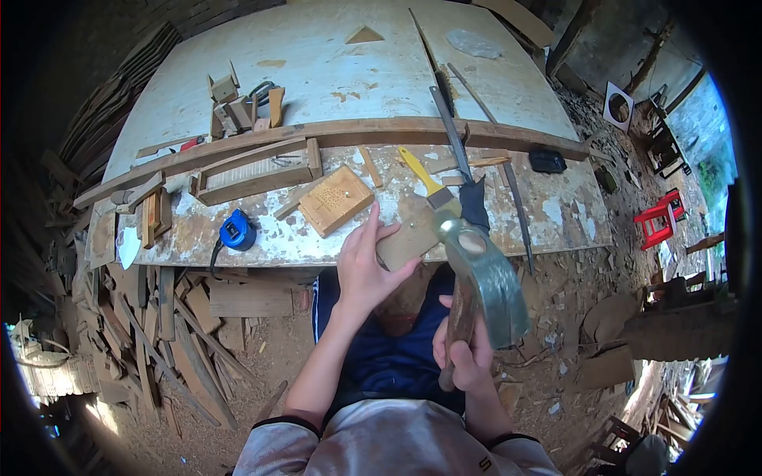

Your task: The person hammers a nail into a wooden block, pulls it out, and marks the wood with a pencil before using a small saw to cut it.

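Observation:
My left hand (367, 266) grips a small flat wooden board (409, 244) at the table's front edge, thumb along the near side and fingers at the far left corner. A small bright spot shows on the board, too small to make out. My right hand (468, 353) is closed round the wooden handle of a claw hammer (496, 293). The hammer's metal head is raised near the camera and covers the board's right end. Just beyond the board lie a yellow-handled paintbrush (417, 168) and a wooden block (337, 200) with small holes or nails in its top.
A blue tape measure (237, 231) sits at the table's left front. Behind are a shallow wooden box (258, 176) and a long wooden beam (349, 127) across the table (317, 83). Metal bars (520, 210) and a black tray (548, 162) lie right. Scrap wood (198, 365) covers the floor.

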The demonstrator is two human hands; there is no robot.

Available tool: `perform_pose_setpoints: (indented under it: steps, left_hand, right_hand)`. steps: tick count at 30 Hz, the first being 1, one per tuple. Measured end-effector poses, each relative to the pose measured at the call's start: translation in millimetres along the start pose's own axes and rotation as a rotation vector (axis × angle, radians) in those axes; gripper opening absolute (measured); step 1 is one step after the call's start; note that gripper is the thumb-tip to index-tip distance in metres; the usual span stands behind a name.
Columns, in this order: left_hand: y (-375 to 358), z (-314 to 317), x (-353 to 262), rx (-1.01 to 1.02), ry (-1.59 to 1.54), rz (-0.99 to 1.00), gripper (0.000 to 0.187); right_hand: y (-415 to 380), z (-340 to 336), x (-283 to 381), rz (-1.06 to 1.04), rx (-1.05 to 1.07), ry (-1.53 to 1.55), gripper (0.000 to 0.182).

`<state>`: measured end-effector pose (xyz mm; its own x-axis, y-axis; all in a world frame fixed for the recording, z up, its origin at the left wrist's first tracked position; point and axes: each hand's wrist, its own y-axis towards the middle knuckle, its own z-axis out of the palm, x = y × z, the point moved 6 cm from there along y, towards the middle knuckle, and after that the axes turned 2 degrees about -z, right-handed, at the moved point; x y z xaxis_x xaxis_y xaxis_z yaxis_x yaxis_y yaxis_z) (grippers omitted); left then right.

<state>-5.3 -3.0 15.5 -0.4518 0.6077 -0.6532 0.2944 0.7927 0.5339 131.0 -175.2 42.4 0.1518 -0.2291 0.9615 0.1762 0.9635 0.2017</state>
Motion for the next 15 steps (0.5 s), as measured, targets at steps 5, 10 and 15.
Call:
perform_pose_setpoints:
  steps: [5, 10, 15]
  left_hand:
    - [-0.2, -1.4, 0.8, 0.0, -0.019, -0.01, 0.123]
    - [0.0, -1.7, -1.4, 0.004, -0.014, -0.016, 0.122]
    - [-2.2, -0.6, 1.5, -0.006, -0.022, -0.017, 0.121]
  right_hand:
    - [25.4, -7.0, -16.4, 0.484, -0.07, 0.035, 0.055]
    - [13.0, -3.2, 15.2, 0.073, -0.018, -0.003, 0.065]
    - [19.2, -6.2, -25.8, 0.51, -0.017, 0.052, 0.066]
